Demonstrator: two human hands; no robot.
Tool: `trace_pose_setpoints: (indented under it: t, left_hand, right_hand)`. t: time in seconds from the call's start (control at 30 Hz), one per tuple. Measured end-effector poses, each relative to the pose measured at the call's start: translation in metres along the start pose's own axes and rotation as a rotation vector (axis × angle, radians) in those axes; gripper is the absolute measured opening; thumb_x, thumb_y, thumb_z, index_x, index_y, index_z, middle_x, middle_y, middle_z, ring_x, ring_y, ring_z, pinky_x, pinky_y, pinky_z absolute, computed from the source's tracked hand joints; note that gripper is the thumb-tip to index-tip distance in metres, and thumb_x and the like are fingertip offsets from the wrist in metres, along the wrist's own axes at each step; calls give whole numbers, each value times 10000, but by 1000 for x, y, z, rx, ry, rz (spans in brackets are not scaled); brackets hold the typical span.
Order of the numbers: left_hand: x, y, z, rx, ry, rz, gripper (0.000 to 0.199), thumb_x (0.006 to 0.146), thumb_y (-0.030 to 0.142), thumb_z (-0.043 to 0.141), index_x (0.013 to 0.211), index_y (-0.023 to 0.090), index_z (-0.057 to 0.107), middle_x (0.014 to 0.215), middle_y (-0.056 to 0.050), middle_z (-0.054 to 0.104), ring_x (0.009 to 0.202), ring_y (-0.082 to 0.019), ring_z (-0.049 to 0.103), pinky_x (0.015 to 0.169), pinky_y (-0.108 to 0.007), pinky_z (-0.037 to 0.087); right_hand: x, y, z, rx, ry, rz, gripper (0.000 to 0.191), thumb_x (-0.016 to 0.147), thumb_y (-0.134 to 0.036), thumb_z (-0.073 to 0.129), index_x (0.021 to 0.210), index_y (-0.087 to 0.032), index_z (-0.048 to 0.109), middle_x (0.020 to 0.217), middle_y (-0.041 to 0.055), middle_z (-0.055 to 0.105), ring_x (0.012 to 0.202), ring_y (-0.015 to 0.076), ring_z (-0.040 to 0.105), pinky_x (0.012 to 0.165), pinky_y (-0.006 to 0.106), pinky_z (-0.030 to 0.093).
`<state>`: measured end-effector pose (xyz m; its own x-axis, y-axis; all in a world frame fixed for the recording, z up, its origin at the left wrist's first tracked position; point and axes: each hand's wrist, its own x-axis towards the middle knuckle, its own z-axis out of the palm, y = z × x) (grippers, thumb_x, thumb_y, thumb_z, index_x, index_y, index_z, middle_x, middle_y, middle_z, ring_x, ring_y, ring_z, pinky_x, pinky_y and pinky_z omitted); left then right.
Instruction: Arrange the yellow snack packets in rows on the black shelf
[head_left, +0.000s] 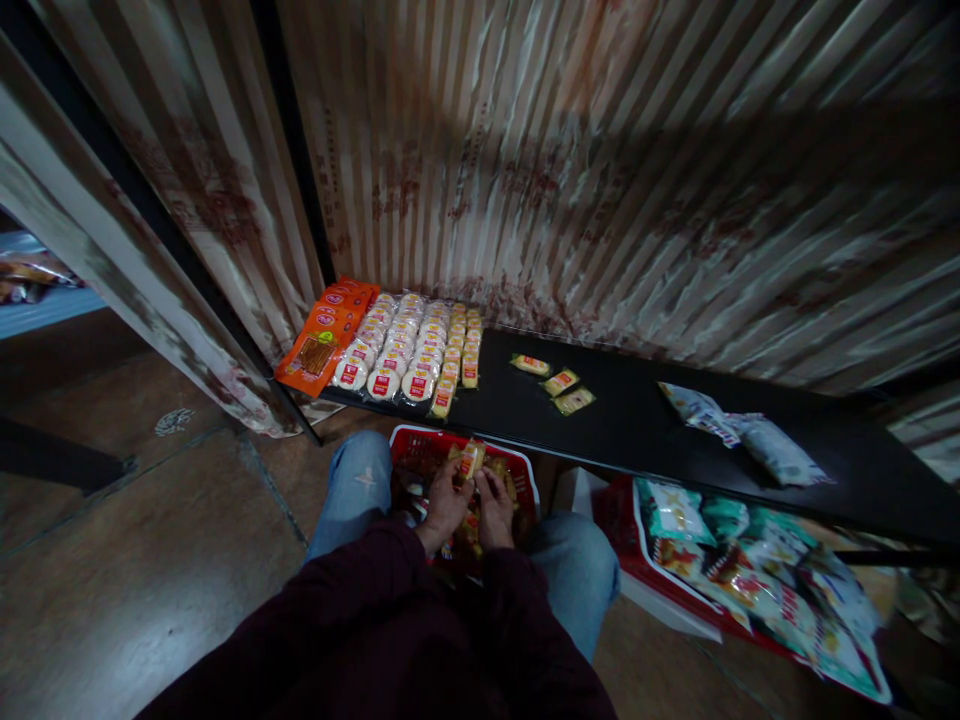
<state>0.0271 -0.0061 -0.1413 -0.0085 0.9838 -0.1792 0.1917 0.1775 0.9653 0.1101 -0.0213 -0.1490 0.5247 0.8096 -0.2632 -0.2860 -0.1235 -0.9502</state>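
Observation:
My left hand point(445, 503) and my right hand point(493, 508) are close together over a red basket point(531, 470) between my knees. Pinched between their fingers is a small yellow wrapped snack point(472, 458) with a red label. More small packets lie in the basket, partly hidden by my hands. Just beyond, on a black shelf point(630, 430), stand rows of round white wrapped snacks point(384, 383). Beside them run two narrow rows of yellow wrapped snacks point(470, 365). Three loose yellow packets point(561, 382) lie farther right on the shelf.
An orange snack bag point(326, 335) lies at the shelf's left end. Two pale bags point(776, 448) rest toward its right. Below stands a second red basket point(637, 530) full of green and white bags point(780, 600). Black posts point(296, 140) and a pleated curtain point(525, 200) border the shelf.

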Motion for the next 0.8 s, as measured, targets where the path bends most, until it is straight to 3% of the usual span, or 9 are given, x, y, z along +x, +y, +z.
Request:
trace_pose_setpoints:
  t: [0.4, 0.57, 0.8]
  left_hand:
    - [2, -1, 0, -165, -29, -201, 325, 849, 220, 514, 1141, 184, 652, 1190, -93, 678, 1127, -216, 599, 1050, -342, 397]
    - [6, -13, 4, -317, 12, -288, 308, 783, 219, 568, 1067, 184, 679, 1198, -96, 678, 1174, -230, 578, 1052, -349, 401]
    - [8, -25, 11, -641, -32, -412, 232, 706, 275, 622, 904, 171, 684, 904, -64, 729, 877, -189, 672, 846, -301, 500]
  right_hand:
    - [1, 7, -5, -31, -56, -65, 379, 665, -507, 721, 909, -217, 732, 994, 57, 723, 921, 228, 653, 836, 367, 509]
    - [1, 9, -4, -2, -42, -79, 368, 664, -481, 720, 921, -217, 724, 995, 61, 725, 954, 235, 654, 876, 380, 497]
    - [0, 7, -1, 52, -11, -2, 391, 635, -479, 726, 926, -218, 705, 1006, 61, 722, 899, 229, 660, 805, 365, 511]
